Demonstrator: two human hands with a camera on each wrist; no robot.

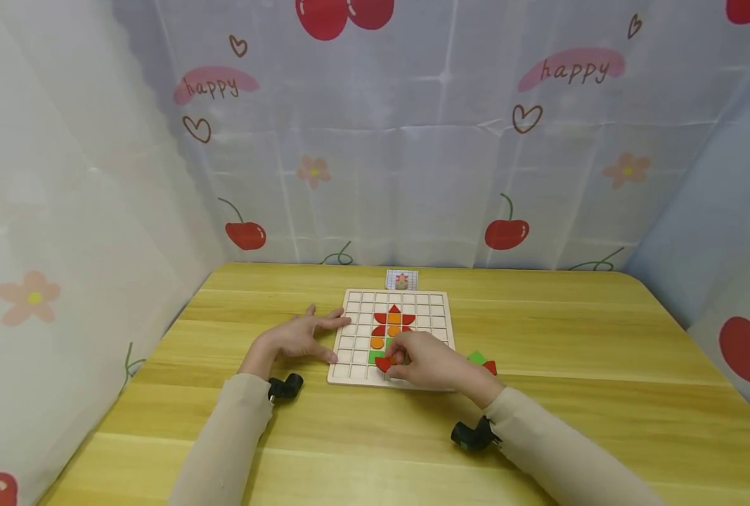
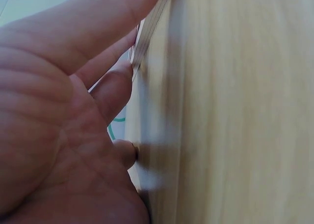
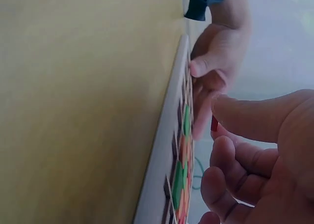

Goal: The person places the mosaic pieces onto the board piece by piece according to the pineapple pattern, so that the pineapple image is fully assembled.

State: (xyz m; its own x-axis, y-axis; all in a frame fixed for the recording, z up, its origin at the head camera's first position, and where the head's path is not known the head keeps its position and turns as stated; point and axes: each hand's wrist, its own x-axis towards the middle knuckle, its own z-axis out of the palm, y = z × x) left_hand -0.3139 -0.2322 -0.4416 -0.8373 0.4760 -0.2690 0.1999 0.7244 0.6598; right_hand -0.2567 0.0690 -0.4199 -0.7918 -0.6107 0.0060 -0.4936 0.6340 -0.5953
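Observation:
A pale wooden grid board [image 1: 434,306] lies on the table, bearing red, orange and green pieces. Among them are a red triangle [image 1: 395,308] at the top, an orange disc [image 1: 377,343] and a green square [image 1: 375,358]. My right hand [image 1: 428,362] pinches a red curved-edge piece [image 1: 383,364] between thumb and fingers, over the board's lower middle. In the right wrist view this red piece [image 3: 214,124] shows edge-on, apart from the board's face. With fingers spread, my left hand [image 1: 295,337] rests at the board's left edge, thumb and index fingertip against it. My right hand hides part of the pattern.
Behind the board lies a small card [image 1: 402,280] printed with a grid and a coloured figure. Loose green [image 1: 477,358] and red [image 1: 490,367] pieces sit right of the board, near my right wrist. A cherry-printed curtain [image 1: 412,197] hangs along the table's back edge.

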